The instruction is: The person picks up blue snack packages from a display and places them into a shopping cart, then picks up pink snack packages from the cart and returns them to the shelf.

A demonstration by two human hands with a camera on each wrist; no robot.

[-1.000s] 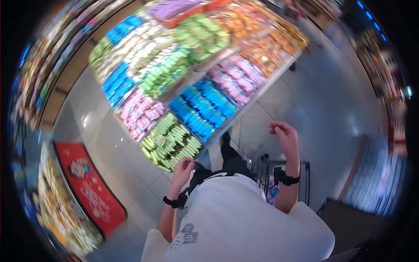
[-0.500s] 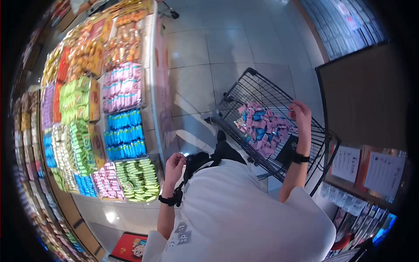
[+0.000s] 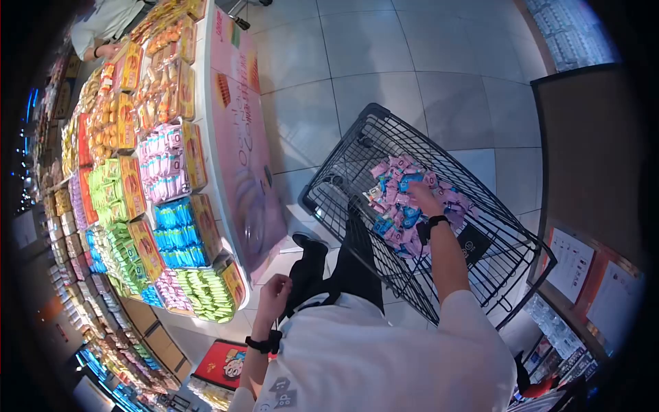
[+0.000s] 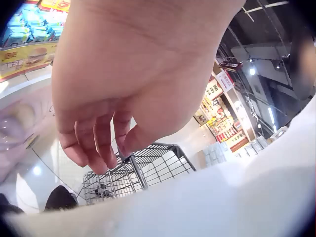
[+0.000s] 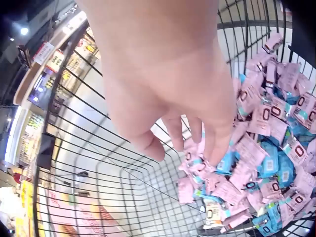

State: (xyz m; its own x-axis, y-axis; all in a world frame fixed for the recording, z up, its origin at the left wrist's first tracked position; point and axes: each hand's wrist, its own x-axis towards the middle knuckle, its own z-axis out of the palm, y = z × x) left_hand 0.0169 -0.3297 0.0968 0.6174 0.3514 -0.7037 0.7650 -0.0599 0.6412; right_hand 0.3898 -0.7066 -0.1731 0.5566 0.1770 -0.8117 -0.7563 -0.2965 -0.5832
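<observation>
My right hand (image 3: 427, 199) reaches down into a black wire shopping cart (image 3: 376, 112), over a heap of small pink and blue wrapped snack packets (image 3: 392, 191). In the right wrist view its relaxed fingers point down at the near edge of the packets (image 5: 252, 150), with the fingertips overlapping a few of them. No packet shows pinched between those fingers. My left hand (image 3: 276, 294) hangs loosely curled in front of my waist, holding nothing. The left wrist view shows that hand (image 4: 133, 69) with slack fingers, the cart's wire basket (image 4: 148, 170) beyond it.
To the left stands a display table with a pink printed side (image 3: 240, 130), stacked with blue packets (image 3: 180, 233), green packets (image 3: 209, 295) and bagged pastries (image 3: 165, 89). Another person's arm (image 3: 103, 51) is at its far end. A black card (image 3: 473, 244) lies in the cart.
The view has swung from the display table to the cart. My right hand has moved from above the cart's side down to the packets. My left hand stays by my waist.
</observation>
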